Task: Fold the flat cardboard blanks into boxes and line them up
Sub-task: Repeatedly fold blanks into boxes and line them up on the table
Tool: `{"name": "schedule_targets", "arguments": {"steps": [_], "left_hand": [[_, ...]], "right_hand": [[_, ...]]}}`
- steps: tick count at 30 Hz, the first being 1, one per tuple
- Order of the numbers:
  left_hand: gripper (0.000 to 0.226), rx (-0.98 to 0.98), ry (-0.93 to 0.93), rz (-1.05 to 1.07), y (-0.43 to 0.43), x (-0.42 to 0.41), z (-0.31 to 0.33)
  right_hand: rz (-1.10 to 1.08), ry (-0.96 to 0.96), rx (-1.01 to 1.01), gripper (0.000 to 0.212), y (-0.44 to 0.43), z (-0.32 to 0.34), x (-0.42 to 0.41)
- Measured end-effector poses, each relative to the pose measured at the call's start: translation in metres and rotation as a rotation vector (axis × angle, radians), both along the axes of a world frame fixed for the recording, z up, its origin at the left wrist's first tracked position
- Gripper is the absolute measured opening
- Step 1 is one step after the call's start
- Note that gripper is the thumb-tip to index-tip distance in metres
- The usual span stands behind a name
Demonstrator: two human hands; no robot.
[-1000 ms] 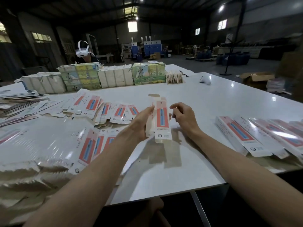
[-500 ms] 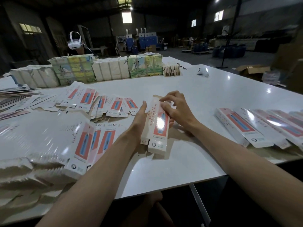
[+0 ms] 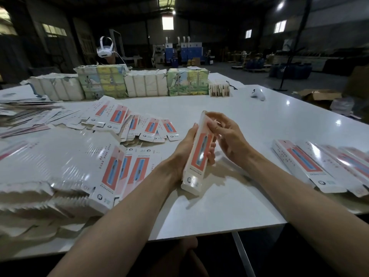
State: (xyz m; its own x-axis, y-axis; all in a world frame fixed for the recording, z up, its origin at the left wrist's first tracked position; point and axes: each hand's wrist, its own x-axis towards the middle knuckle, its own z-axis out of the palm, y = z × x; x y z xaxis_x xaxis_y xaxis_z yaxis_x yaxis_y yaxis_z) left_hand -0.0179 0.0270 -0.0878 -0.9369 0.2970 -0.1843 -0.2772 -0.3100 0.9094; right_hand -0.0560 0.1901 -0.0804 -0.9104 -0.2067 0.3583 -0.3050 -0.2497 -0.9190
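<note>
A long white box with a red and blue panel (image 3: pixel 198 154) is held above the white table (image 3: pixel 219 208), its near end low and its far end raised. My left hand (image 3: pixel 187 150) grips it from the left side, fingers wrapped under and showing on its right edge. My right hand (image 3: pixel 225 134) has its fingers curled at the box's far end. Flat blanks (image 3: pixel 111 168) lie stacked at the left, and more blanks (image 3: pixel 147 126) are fanned out behind them. Folded boxes (image 3: pixel 311 166) lie side by side at the right.
Wrapped bundles of packs (image 3: pixel 143 82) stand in a row along the table's far side. A white controller (image 3: pixel 258 94) lies at the far right of the table. A person wearing a white headset (image 3: pixel 104 47) stands behind the bundles. The table's near edge runs just below my forearms.
The box has been turned more upright and lifted off the table. My left hand now wraps round its side, and my right hand has moved up to its far end.
</note>
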Motion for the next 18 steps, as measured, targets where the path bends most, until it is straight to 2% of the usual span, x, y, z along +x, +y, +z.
{"name": "schedule_targets", "arguments": {"steps": [7, 10, 14, 16, 18], "left_hand": [[0.055, 0.257, -0.057, 0.009, 0.0015, -0.0030, 0.0027], [0.061, 0.150, 0.003, 0.047, 0.0003, -0.0035, -0.0005], [0.037, -0.014, 0.180, 0.196, 0.0013, -0.0058, -0.0006], [0.036, -0.099, 0.281, 0.250, 0.0006, -0.0075, -0.0009], [0.035, -0.089, 0.305, 0.249, 0.0002, -0.0066, 0.0007]], "right_hand": [[-0.077, 0.009, 0.202, 0.053, -0.0086, -0.0075, 0.0013], [-0.130, 0.032, 0.227, 0.054, -0.0066, -0.0049, 0.0032], [-0.124, 0.060, 0.273, 0.049, -0.0006, -0.0046, 0.0051], [-0.125, 0.080, 0.306, 0.042, 0.0002, -0.0046, 0.0059], [-0.142, 0.109, 0.323, 0.038, 0.0000, -0.0042, 0.0058]]}}
